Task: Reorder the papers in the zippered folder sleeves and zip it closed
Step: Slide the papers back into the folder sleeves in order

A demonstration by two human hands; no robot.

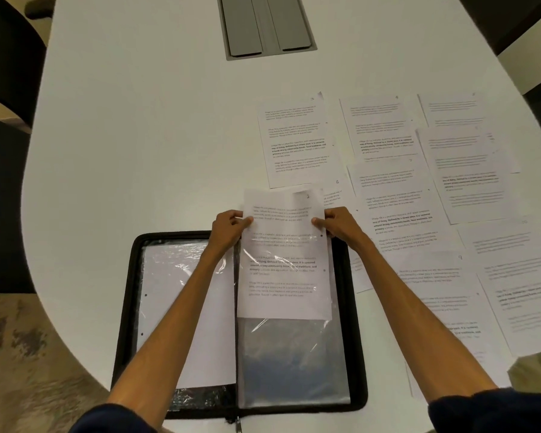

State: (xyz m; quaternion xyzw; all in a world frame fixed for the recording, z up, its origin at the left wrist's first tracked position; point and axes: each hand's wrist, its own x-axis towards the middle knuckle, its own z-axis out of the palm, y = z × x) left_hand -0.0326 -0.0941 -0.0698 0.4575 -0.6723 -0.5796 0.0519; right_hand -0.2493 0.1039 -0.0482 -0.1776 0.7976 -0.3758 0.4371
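A black zippered folder [124, 314] lies open on the white table near its front edge. Its left clear sleeve [156, 267] holds a sheet showing a blank side. Over the right clear sleeve [291, 354] sits a printed sheet [285, 276], its lower part inside the sleeve and its top sticking out past the folder's far edge. My left hand [228, 226] pinches the sheet's left edge near the top. My right hand [336, 221] pinches its right edge at the same height. The zipper pull [238, 425] hangs at the folder's near edge.
Several loose printed pages [388, 189] are spread over the table's right side, overlapping, some with handwritten numbers at a corner. A grey cable hatch [266, 25] is set into the table at the far middle. Dark chairs stand at the left and at the far right.
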